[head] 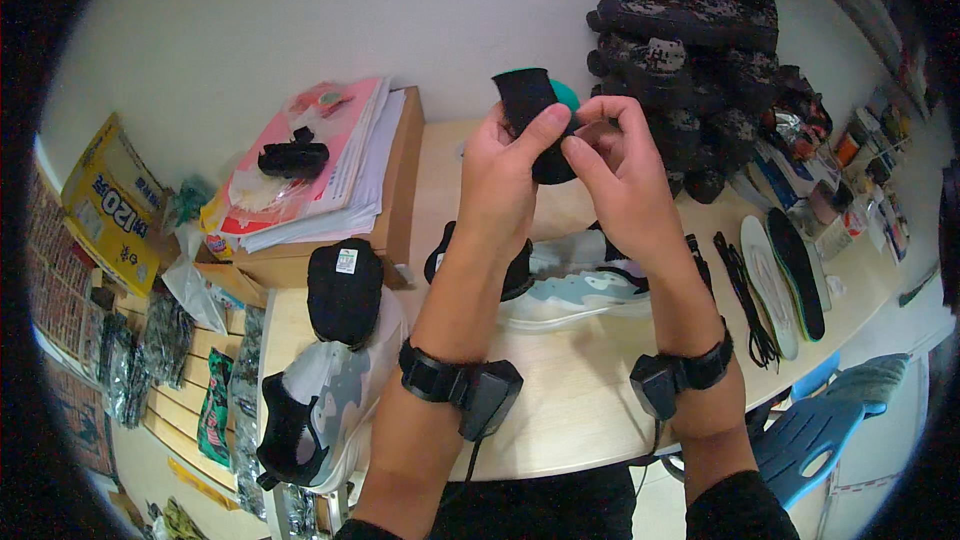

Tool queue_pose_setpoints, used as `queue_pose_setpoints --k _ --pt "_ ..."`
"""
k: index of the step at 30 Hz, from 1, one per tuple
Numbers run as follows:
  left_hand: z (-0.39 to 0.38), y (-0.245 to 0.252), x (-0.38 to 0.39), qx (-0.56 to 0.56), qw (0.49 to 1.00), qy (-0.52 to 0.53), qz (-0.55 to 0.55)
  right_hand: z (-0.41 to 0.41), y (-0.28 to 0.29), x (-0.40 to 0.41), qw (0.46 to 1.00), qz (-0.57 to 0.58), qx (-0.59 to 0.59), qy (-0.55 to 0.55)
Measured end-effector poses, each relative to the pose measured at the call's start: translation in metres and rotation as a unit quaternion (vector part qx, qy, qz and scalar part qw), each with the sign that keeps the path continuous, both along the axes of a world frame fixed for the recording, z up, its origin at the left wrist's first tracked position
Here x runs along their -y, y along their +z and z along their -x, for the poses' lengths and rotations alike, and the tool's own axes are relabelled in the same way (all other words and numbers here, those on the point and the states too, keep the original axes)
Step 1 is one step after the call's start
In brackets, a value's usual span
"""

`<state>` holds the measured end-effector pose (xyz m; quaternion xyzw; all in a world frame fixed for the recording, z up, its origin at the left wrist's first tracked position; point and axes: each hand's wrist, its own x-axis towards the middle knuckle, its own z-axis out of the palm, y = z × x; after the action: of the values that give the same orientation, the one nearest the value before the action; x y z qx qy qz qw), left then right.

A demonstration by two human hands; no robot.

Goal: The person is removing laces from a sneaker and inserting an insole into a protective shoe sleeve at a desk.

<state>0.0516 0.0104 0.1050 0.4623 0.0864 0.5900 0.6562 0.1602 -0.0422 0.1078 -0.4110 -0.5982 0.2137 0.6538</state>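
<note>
My left hand (pixel 510 150) grips a black fabric piece (pixel 525 94) with a green edge and a green patch showing behind it, held up over the table. My right hand (pixel 622 165) pinches the same piece at its right side with thumb and fingers. Below my forearms a grey-white sneaker (pixel 574 300) lies on its side, partly hidden. Another sneaker (pixel 341 390) is at the table's left edge, with a black padded fabric item (pixel 345 292) bearing a label against it. To the right are black laces (pixel 742 300), a pale insole (pixel 769 285) and a dark insole (pixel 796 274).
A cardboard box (pixel 397 202) at the back left bears stacked papers (pixel 367 165) and a black plastic-like item (pixel 294 159). Dark camouflage-patterned bundles (pixel 686 67) are piled at the back right, beside assorted small goods. A blue chair (pixel 814 435) stands at the lower right.
</note>
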Motion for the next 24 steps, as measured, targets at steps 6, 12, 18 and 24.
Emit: queue_pose_setpoints --k 6,12,18,24 --pt "-0.004 0.001 -0.001 0.015 0.996 0.089 0.017 0.004 -0.001 0.002 0.942 -0.115 0.255 -0.185" --pt "-0.002 0.0 -0.004 0.062 0.986 0.103 0.115 0.02 -0.006 0.006 0.893 -0.144 0.367 -0.216" --pt "-0.005 0.001 0.002 0.06 0.987 0.029 0.143 0.018 -0.022 -0.002 0.858 -0.194 0.383 -0.281" --pt "0.001 0.001 0.004 0.079 0.984 -0.07 0.141 0.018 -0.011 0.005 0.912 -0.146 0.308 -0.229"
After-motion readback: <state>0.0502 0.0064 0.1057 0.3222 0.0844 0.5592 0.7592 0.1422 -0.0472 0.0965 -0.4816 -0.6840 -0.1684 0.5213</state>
